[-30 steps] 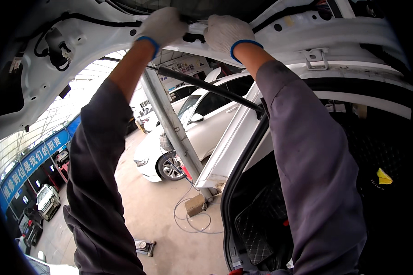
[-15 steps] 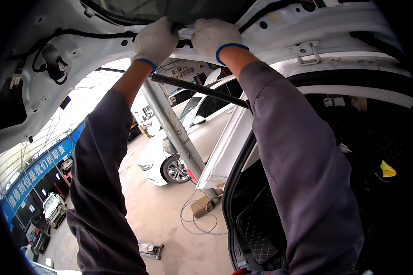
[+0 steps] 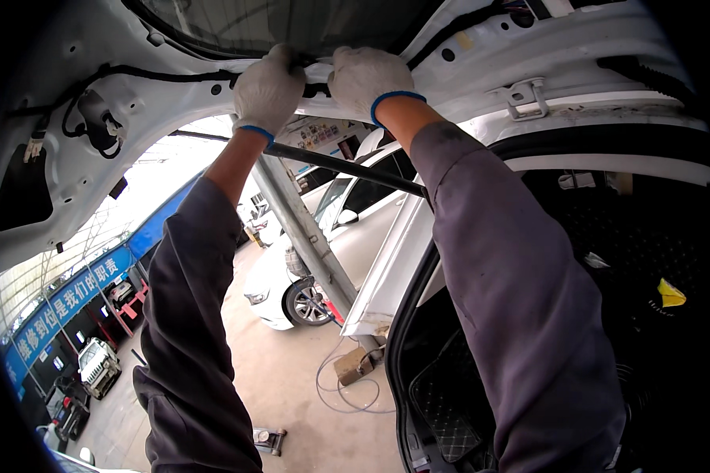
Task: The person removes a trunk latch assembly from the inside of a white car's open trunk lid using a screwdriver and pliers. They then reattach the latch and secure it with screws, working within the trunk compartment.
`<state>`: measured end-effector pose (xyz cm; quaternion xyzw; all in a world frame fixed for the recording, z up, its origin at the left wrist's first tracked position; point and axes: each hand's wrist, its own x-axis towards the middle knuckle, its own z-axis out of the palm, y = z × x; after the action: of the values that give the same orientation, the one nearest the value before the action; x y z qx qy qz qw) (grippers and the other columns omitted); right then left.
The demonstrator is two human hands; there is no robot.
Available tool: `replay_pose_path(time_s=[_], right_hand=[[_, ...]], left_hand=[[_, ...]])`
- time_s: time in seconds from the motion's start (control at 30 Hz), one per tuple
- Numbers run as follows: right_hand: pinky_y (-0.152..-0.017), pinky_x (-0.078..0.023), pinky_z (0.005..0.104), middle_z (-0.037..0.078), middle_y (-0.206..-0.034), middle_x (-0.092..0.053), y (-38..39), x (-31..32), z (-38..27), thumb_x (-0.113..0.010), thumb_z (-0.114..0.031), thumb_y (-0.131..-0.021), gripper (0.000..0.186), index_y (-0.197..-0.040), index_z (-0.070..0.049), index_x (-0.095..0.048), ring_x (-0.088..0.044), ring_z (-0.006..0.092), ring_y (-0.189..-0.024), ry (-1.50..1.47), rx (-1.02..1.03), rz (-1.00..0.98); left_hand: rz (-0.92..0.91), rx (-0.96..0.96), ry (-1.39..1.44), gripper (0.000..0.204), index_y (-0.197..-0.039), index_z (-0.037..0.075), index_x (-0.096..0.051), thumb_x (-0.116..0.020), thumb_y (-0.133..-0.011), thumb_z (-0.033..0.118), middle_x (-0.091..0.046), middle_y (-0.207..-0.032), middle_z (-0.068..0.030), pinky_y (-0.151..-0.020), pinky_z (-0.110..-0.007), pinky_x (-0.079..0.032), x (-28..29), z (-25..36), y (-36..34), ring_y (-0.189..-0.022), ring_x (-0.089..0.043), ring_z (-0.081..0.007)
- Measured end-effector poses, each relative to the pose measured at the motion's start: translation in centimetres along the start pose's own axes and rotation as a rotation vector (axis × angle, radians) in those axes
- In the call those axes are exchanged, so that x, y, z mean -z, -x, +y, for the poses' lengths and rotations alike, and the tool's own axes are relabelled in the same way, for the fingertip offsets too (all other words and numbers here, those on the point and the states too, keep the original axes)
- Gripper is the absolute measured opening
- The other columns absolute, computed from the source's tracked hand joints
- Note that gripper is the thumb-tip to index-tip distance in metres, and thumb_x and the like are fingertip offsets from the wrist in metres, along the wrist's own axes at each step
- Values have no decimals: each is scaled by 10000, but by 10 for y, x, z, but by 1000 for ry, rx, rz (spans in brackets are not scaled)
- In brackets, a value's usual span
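Both my hands, in white knit gloves with blue cuffs, are raised to the inner side of a white car tailgate [image 3: 181, 102], just under its dark window glass [image 3: 237, 30]. My left hand [image 3: 268, 94] is closed, fingers curled at the lower edge of the glass. Close beside it, my right hand [image 3: 371, 80] is also closed at that edge, its fingertips hidden. What either one grips cannot be made out. A black wiring harness [image 3: 162, 76] runs along the bare metal panel toward my left hand, and a short dark piece shows between the gloves.
A black strut [image 3: 347, 167] slants below my hands. At right is the car's dark boot [image 3: 623, 236] with a yellow item [image 3: 670, 293]. Beyond stand a grey post [image 3: 304, 229], a white car [image 3: 292, 296], a brown block [image 3: 353, 366] with a cable, and a floor jack [image 3: 269, 440].
The whole view has shifted a little, so tailgate and hands sit lower in the picture. Both hands stay at the same edge, still closed.
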<state>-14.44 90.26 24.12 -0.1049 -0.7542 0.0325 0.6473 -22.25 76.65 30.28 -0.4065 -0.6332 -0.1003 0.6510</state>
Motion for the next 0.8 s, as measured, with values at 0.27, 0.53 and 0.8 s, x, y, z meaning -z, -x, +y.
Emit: replay_pose_path(time_s=[0.27,0.53,0.8], right_hand=[[-831,-577,442,171,-1063,-730,-1,-4,2,-533,-246,-906,304,-1095,-77,-700,-715,315,-992,34,8,22],[-797,-584,443,167,-1039,-733,-1,-5,1,-532,-241,-899,296,-1064,-70,-708,-721,313,-961,55,9,54],[-785,-584,448,191,-1016,-731,-1,-9,3,-517,-221,-893,298,-1046,-47,-705,-722,321,-942,94,46,93]], left_hand=[[145,-39,31,203,-976,85,-649,-580,-901,261,-709,-799,-168,-718,-497,-545,-8,0,6,-767,-694,-384],[73,-69,-47,204,-952,72,-663,-572,-887,242,-715,-826,-187,-739,-489,-554,-3,-3,-5,-803,-704,-383],[-12,-1,-102,264,-1015,86,-669,-552,-913,299,-718,-897,-188,-795,-479,-551,0,3,0,-868,-695,-389]])
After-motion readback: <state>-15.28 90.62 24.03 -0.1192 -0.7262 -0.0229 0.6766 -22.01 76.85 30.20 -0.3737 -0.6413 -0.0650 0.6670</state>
